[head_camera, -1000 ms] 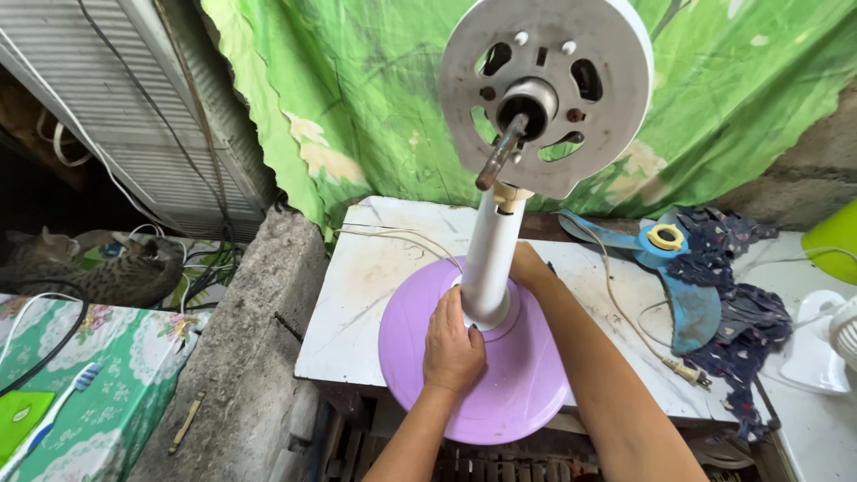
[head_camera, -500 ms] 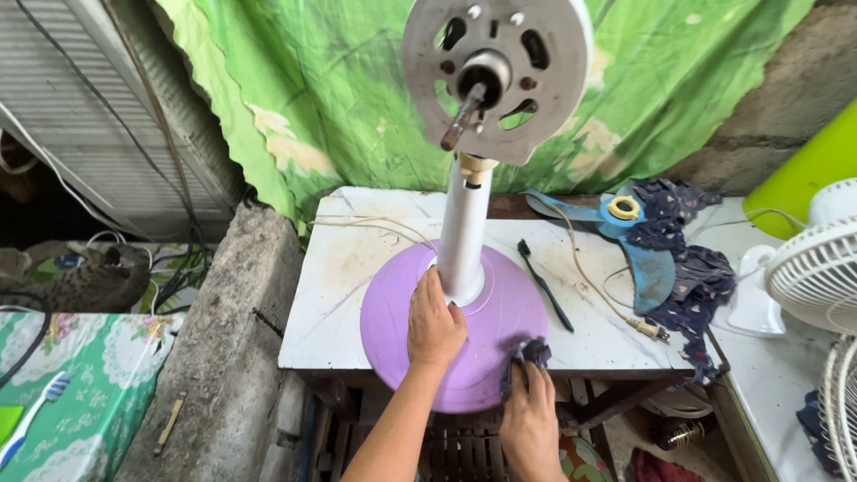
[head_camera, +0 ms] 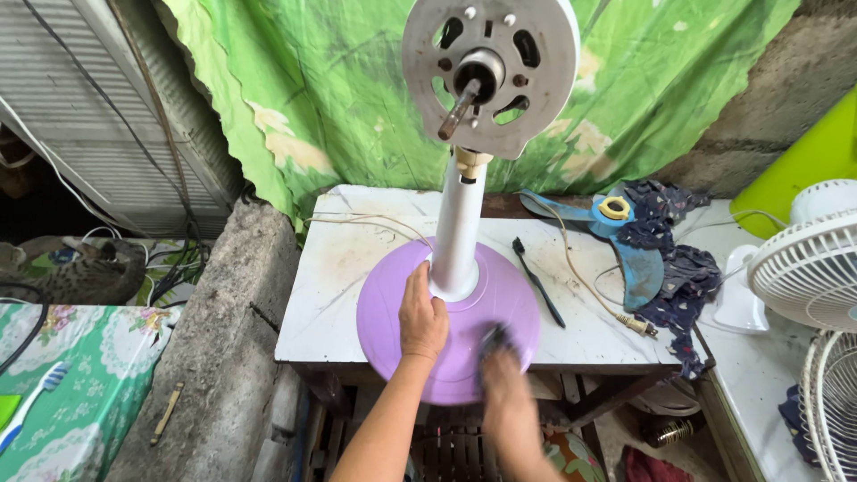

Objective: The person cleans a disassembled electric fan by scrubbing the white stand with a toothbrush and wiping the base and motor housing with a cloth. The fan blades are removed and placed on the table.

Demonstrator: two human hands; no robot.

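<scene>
L hand [head_camera: 422,319] flat on purple base [head_camera: 393,295], steadying. R hand [head_camera: 504,375], blurred, grips dark rag [head_camera: 494,337], wiping base. Next, prob. front rim.

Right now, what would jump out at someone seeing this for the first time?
Dead centre stands a stripped fan: its bare grey motor face on a white pole rising from a round purple base. The left hand rests on that base beside the pole, while the blurred right hand presses a dark cloth on its front. A blue fan blade lies to the right.
</scene>
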